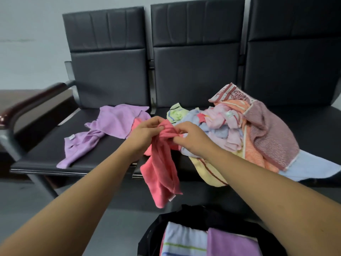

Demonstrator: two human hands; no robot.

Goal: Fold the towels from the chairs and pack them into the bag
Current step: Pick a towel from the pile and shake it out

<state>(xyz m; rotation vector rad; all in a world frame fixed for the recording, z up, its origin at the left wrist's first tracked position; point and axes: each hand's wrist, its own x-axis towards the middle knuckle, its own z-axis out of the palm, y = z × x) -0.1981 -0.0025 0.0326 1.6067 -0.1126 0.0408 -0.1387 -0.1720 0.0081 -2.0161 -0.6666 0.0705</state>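
Head view: hands (167, 134) gripping coral towel (162, 169) edge.

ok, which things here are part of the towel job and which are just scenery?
Job:
- coral towel, pinched by left hand and right hand
- purple towels on the left seat
- mixed towel pile on the middle seat
- black bag with folded towels inside

Not the job:
- chairs
- wooden armrest
- wall
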